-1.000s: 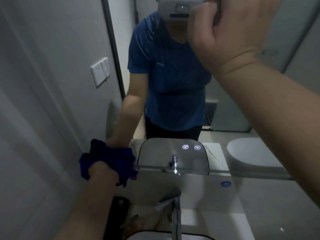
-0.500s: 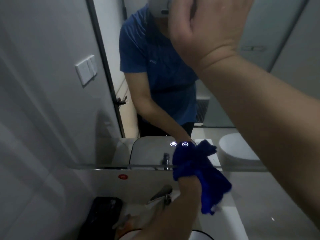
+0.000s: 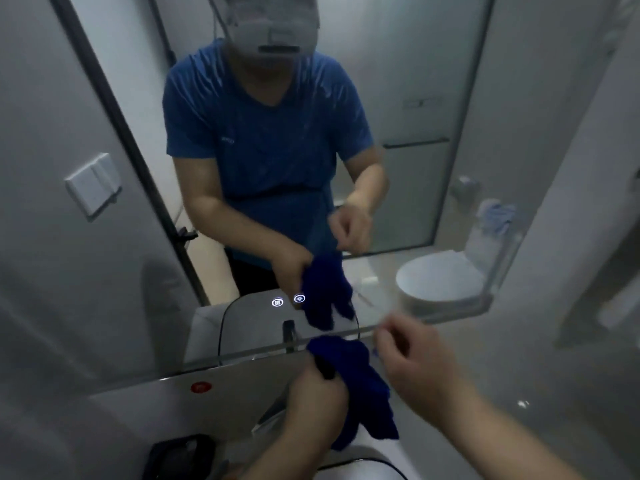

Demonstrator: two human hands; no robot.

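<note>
A dark blue cloth (image 3: 360, 393) hangs bunched from my left hand (image 3: 315, 386), which grips it just below the lower edge of the wall mirror (image 3: 450, 98). My right hand (image 3: 408, 358) hovers to the right of the cloth, a little apart from it. Its fingers are loosely curled, and I see nothing in them through the motion blur. The mirror reflects a person in a blue shirt with both hands and the cloth low at the mirror's bottom edge.
A chrome faucet (image 3: 273, 417) and a white basin (image 3: 360, 469) lie under my hands. A black object (image 3: 180, 455) sits at the lower left. A red dot (image 3: 201, 387) marks the panel below the mirror. Two lit touch icons (image 3: 277, 302) glow on the glass. A wall switch (image 3: 93, 183) is at the left.
My right hand has dropped from the top of the mirror to beside the cloth. My left hand carried the cloth from lower left to centre and has drawn slightly off the glass.
</note>
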